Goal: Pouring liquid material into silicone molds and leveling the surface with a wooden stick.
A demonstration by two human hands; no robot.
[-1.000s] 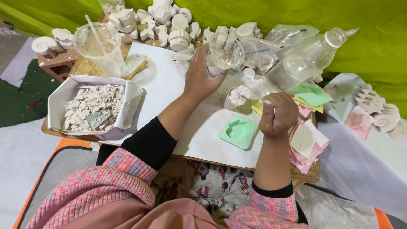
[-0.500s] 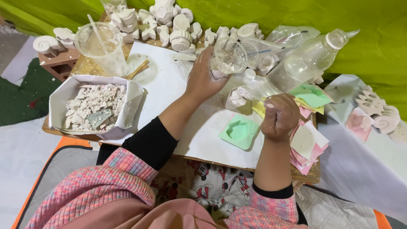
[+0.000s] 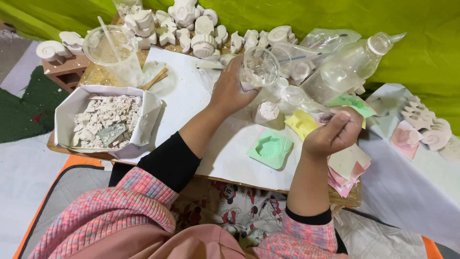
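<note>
1. The left hand point(image 3: 233, 91) is gripping a clear plastic cup point(image 3: 259, 67) upright near the desk's point(image 3: 225, 148) far edge, keeping its whitish contents level.
2. The right hand point(image 3: 333, 134) is pinching a thin stick point(image 3: 330, 116) beside the green shell mold point(image 3: 270, 148) at the near edge.

We cannot tell what our right hand point(image 3: 333, 134) pinches; our left hand point(image 3: 232, 91) hides the clear plastic cup's point(image 3: 259, 67) base, and the top edge crops white plaster shell figures point(image 3: 187, 12).
</note>
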